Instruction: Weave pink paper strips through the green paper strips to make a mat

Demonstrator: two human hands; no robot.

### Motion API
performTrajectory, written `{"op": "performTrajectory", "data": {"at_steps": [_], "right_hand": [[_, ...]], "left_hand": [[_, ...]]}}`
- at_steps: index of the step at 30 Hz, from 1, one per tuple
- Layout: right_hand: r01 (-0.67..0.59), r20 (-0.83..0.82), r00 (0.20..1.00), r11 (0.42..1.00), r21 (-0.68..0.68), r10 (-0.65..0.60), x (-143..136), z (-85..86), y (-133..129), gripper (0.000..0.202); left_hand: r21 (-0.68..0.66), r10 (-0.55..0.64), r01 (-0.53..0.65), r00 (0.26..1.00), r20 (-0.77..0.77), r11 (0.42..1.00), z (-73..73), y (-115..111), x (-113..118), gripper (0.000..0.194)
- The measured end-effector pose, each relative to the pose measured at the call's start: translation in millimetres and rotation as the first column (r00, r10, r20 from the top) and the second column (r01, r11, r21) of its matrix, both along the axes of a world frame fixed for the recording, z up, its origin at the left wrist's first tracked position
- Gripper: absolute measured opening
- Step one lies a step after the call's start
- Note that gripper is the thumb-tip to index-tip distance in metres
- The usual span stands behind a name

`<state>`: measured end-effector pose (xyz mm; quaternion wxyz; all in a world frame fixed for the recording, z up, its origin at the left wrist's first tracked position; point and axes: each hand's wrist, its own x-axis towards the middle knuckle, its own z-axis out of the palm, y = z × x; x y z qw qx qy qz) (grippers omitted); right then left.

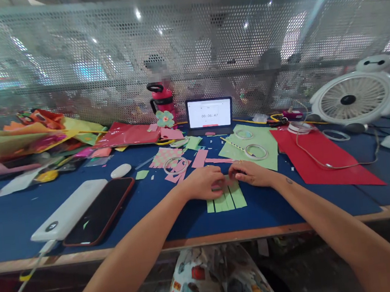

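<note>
Both my hands meet over light green paper strips (pixel 224 202) that lie side by side near the table's front edge. My left hand (pixel 204 182) is over their upper left part, its fingers curled and the tips blurred. Just to its right, my right hand (pixel 252 173) has its fingers bent inward at the strips' upper right. The fingertips nearly touch; anything pinched between them is hidden or too small to make out. The lower ends of the strips spread toward me with narrow gaps between them.
Behind my hands lie pink paper pieces (pixel 201 158), tape rolls (pixel 256 151), and a green sheet (pixel 270 140). A red sheet (pixel 325 160) and white fan (pixel 350 99) are right. Left are a phone (pixel 100 211), power bank (pixel 71 210) and mouse (pixel 121 171). A timer screen (pixel 209 113) stands behind.
</note>
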<state>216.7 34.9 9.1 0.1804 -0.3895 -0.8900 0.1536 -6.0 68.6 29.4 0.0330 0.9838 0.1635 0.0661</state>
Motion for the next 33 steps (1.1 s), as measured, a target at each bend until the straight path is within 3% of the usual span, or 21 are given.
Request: {"op": "performTrajectory", "data": {"at_steps": [6, 16, 28, 33], "right_hand": [[0.005, 0.027, 1.000, 0.999, 0.039, -0.006, -0.5, 0.6, -0.5, 0.052], [0.085, 0.271, 0.947, 0.948, 0.307, -0.172, -23.4, 5.7, -14.3, 0.033], [0.174, 0.259, 0.933, 0.943, 0.282, -0.250, -35.0, 1.5, -14.3, 0.007], [0.147, 0.227, 0.950, 0.949, 0.278, -0.214, -31.2, -0.7, -14.6, 0.005]], "left_hand": [[0.035, 0.022, -0.021, 0.999, -0.038, 0.999, 0.2, -0.3, 0.5, 0.010], [0.060, 0.039, -0.037, 0.999, -0.027, 0.998, -1.6, 2.9, 2.0, 0.007], [0.131, 0.041, -0.042, 0.999, 0.009, 0.991, 0.9, -3.0, 1.7, 0.014], [0.116, 0.059, -0.063, 0.998, 0.039, 0.991, 2.2, -0.8, -1.2, 0.014]]}}
